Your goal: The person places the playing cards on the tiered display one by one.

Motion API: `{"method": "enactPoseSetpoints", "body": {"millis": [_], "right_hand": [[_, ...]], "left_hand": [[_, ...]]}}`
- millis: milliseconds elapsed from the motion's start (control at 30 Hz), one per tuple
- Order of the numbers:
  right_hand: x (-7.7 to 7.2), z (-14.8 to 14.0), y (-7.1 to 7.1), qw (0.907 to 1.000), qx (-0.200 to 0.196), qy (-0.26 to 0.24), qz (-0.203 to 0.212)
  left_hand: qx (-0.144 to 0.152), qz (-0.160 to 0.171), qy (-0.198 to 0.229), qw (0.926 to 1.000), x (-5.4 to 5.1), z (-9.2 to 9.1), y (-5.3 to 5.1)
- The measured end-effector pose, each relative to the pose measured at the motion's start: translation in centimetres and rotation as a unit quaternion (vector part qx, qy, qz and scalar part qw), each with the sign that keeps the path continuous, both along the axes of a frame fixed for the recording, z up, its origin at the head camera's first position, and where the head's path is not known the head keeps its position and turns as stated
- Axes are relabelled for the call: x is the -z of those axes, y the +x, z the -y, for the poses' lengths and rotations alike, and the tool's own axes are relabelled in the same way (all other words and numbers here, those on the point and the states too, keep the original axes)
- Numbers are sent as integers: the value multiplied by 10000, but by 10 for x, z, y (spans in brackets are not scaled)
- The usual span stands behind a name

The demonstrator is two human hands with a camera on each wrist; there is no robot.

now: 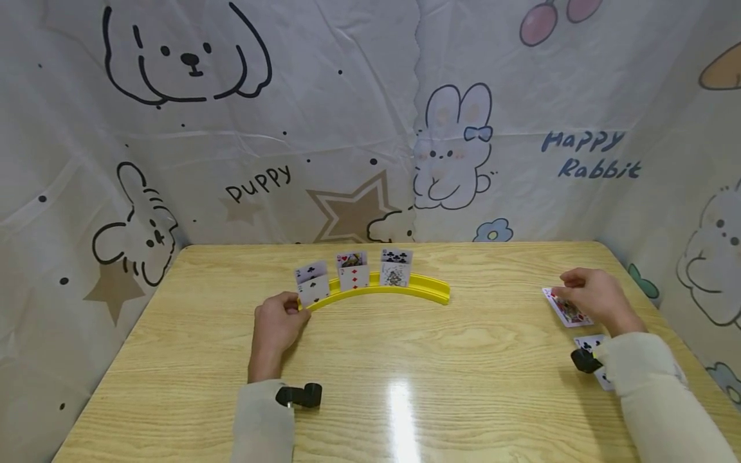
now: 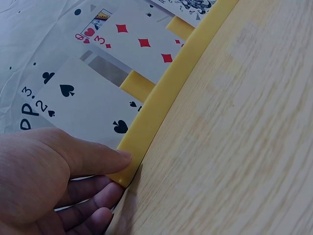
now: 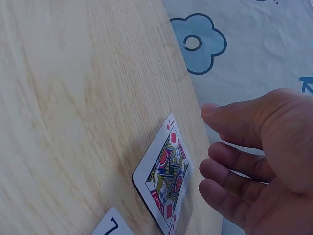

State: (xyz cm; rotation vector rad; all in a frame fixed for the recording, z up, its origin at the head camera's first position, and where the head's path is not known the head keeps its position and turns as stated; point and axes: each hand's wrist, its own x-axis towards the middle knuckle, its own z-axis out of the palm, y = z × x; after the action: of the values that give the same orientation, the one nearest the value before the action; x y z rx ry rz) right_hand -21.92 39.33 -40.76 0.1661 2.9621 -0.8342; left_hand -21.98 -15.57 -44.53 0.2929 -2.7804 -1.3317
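A curved yellow card holder stands on the table with playing cards upright in it. My left hand grips its left end, thumb on the front edge and fingers behind and below. Closest to that hand is a two of spades with a three of clubs behind it. A three of diamonds stands before a queen of hearts, and a joker before a black-suited card. At the right, my right hand hovers over a jack of diamonds, fingers loosely bent and apart from it.
Beneath my right wrist lies a black-suited seven, partly covered by the sleeve in the head view. A printed cloth hangs behind and beside the wooden table. Each wrist carries a small black camera.
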Motion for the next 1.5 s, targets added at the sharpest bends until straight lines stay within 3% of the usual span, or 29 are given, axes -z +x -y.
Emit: {"method": "enactPoseSetpoints", "body": {"millis": [567, 733, 1167, 1367, 1500], "right_hand": [[10, -18, -8, 9994, 100, 105, 301], [11, -20, -10, 9979, 275, -132, 570], [11, -27, -15, 9965, 154, 27, 818], [15, -26, -13, 9948, 202, -295, 951], [19, -26, -12, 9959, 244, -292, 824]], "left_hand": [[10, -15, 0, 10000, 1, 0, -1], [9, -134, -28, 9999, 1, 1, -1], [0, -154, -44, 9999, 1, 0, -3], [-16, -25, -28, 10000, 0, -1, -2], [-35, 37, -18, 10000, 1, -1, -1]]}}
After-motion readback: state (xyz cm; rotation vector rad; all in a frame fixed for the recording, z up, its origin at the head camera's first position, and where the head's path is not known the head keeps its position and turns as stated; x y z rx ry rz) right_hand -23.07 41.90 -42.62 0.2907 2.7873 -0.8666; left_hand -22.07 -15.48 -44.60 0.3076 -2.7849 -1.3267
